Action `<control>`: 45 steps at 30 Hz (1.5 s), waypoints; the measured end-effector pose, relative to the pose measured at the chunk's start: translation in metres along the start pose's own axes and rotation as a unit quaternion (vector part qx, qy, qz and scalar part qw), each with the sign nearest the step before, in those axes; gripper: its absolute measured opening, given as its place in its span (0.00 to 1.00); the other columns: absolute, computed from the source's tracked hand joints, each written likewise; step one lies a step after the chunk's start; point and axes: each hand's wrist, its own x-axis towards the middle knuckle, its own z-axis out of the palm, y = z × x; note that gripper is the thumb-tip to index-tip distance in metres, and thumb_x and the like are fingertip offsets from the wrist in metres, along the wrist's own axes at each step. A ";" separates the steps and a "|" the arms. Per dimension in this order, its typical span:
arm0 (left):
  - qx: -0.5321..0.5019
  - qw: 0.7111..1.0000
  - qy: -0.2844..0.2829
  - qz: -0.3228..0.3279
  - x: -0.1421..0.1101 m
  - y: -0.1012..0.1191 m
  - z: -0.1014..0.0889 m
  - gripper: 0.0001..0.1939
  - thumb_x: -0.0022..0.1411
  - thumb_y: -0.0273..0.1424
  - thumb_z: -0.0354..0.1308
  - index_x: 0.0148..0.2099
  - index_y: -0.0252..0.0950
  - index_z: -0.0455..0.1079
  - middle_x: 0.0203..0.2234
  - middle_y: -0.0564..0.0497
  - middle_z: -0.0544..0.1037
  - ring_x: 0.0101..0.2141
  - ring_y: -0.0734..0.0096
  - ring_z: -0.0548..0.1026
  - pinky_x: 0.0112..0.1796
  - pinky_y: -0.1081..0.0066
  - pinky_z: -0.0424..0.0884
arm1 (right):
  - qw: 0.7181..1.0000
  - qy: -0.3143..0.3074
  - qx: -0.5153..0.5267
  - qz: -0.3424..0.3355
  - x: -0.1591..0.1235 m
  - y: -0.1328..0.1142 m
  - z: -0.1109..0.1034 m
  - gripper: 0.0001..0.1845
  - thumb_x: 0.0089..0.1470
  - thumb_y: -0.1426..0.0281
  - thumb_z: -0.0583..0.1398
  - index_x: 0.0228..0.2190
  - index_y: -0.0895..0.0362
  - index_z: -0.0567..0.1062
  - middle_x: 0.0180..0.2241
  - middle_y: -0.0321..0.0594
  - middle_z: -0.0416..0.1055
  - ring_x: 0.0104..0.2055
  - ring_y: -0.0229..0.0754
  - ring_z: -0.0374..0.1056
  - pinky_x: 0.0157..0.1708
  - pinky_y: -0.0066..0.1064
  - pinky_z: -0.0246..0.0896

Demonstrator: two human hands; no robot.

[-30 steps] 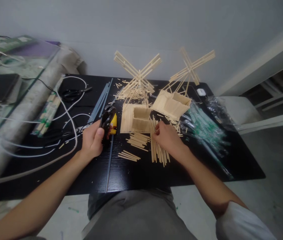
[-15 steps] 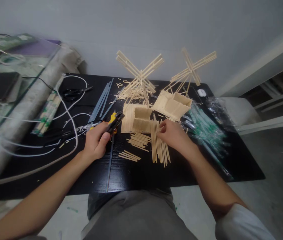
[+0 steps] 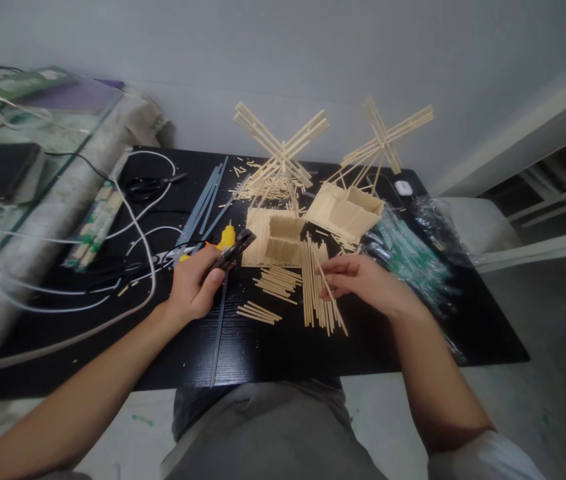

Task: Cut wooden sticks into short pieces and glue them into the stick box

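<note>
My left hand [image 3: 195, 281] is wrapped around a black hand tool [image 3: 235, 251] that looks like cutters, its head pointing right. Just behind it lies a yellow glue gun [image 3: 227, 235], partly hidden. My right hand [image 3: 357, 281] has its fingertips closed on a thin wooden stick [image 3: 331, 292], which slants over a bundle of long sticks [image 3: 315, 300]. Left of the bundle lie shorter cut sticks [image 3: 279, 283] and a small row of short pieces [image 3: 259, 312]. Behind these stands a windmill-shaped stick model [image 3: 257, 233] with a small box on its base.
A second stick model [image 3: 327, 203] stands behind on the right. Plastic wrapping [image 3: 413, 257] covers the table's right side. Blue-grey strips [image 3: 203, 203], black-handled scissors [image 3: 145, 189], white cables [image 3: 150, 257] and packed sticks [image 3: 95, 227] occupy the left. Stick scraps [image 3: 270, 189] lie at the back.
My right hand has shifted slightly right and down, drawing one stick off the bundle at a slant. My left hand stays almost in place with the black tool.
</note>
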 end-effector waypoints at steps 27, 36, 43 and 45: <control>0.106 0.994 0.018 -0.016 -0.001 0.009 0.001 0.24 0.74 0.48 0.44 0.52 0.35 0.70 0.40 0.44 0.79 0.41 0.58 0.77 0.41 0.62 0.72 | 0.933 0.031 -0.195 -0.301 0.019 0.000 0.068 0.12 0.69 0.61 0.59 0.39 0.51 0.81 0.37 0.37 0.81 0.37 0.39 0.74 0.35 0.31 0.65; 0.128 0.992 -0.008 -0.007 -0.004 0.008 0.003 0.23 0.73 0.49 0.46 0.49 0.35 0.70 0.36 0.46 0.81 0.36 0.61 0.79 0.36 0.65 0.73 | 0.936 0.016 -0.206 -0.286 0.023 0.006 0.064 0.12 0.68 0.61 0.60 0.38 0.53 0.81 0.36 0.38 0.80 0.36 0.39 0.73 0.35 0.30 0.64; 0.122 0.992 -0.035 0.011 -0.005 0.011 0.008 0.24 0.71 0.51 0.46 0.48 0.36 0.70 0.36 0.45 0.81 0.35 0.59 0.80 0.36 0.63 0.74 | 0.964 0.032 -0.063 -0.255 0.020 -0.002 0.083 0.11 0.60 0.60 0.67 0.42 0.52 0.78 0.37 0.36 0.79 0.37 0.39 0.75 0.36 0.31 0.70; 0.122 0.992 -0.039 0.010 -0.005 0.011 0.009 0.24 0.71 0.51 0.45 0.49 0.36 0.69 0.36 0.44 0.81 0.36 0.59 0.80 0.36 0.62 0.75 | 0.964 0.037 -0.038 -0.259 0.020 -0.007 0.089 0.09 0.59 0.62 0.67 0.38 0.52 0.77 0.36 0.35 0.79 0.38 0.39 0.75 0.38 0.32 0.71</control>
